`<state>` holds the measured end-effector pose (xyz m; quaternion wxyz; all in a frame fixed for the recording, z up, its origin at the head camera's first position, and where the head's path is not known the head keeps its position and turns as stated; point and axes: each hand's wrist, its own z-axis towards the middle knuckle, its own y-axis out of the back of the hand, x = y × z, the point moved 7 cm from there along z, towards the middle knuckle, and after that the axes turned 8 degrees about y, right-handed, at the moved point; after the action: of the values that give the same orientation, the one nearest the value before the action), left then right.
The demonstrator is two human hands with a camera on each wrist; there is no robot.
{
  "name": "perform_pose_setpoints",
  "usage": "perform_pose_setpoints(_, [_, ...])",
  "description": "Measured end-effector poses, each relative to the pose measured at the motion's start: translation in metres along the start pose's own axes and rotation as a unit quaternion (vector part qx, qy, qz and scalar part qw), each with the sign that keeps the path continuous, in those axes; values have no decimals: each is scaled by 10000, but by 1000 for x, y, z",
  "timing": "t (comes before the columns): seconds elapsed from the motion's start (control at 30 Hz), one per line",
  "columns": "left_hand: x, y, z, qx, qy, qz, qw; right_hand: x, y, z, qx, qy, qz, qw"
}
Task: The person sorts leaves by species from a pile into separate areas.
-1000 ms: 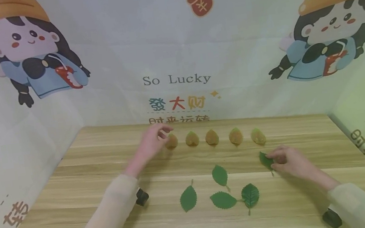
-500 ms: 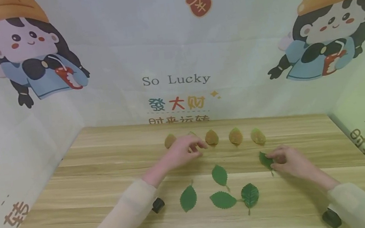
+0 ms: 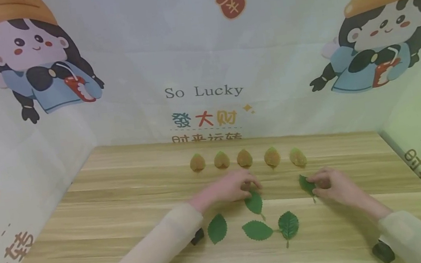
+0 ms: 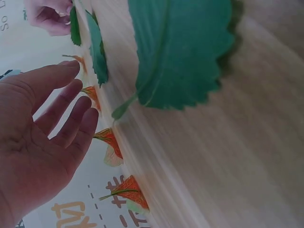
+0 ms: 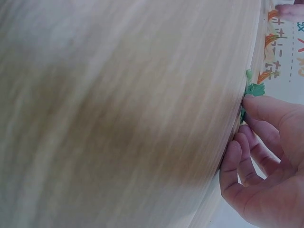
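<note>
In the head view the left hand (image 3: 233, 185) hovers over the upper end of a green leaf (image 3: 254, 203); the left wrist view shows its fingers (image 4: 71, 118) relaxed and holding nothing. The right hand (image 3: 335, 186) pinches the edge of another green leaf (image 3: 306, 184) on the table, and the right wrist view shows its thumb at a green leaf (image 5: 255, 89). Nearer the person lie three more green leaves, one at left (image 3: 217, 229), one in the middle (image 3: 257, 230) and one at right (image 3: 288, 225).
Several orange-green leaves (image 3: 244, 158) stand in a row along the back of the wooden table (image 3: 122, 182). Printed cloth (image 3: 131, 93) hangs behind and at both sides. Black wrist devices sit under the left sleeve (image 3: 160, 238) and the right sleeve (image 3: 412, 229).
The left hand has moved right and nearer the person, from the leftmost orange-green leaf past the row to above a green leaf. The right hand has stayed in place at its leaf.
</note>
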<state>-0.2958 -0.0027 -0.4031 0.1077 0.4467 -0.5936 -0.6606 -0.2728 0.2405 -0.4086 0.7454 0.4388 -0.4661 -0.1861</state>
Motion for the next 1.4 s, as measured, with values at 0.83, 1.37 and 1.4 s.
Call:
perform_pose_setpoints(0.83, [-21,0,21,159,-201,368,9990,-4,1,-3,-7,-55,-55,10000])
perform_pose_setpoints(1.37, [-32,12,47,-720,-365,-51,9967,2,2,-2,3,-85,-4,10000])
perform_pose_setpoints(1.4, [-32,12,48,-759,-368,-66,9964,1,2,-2,5,-86,6,10000])
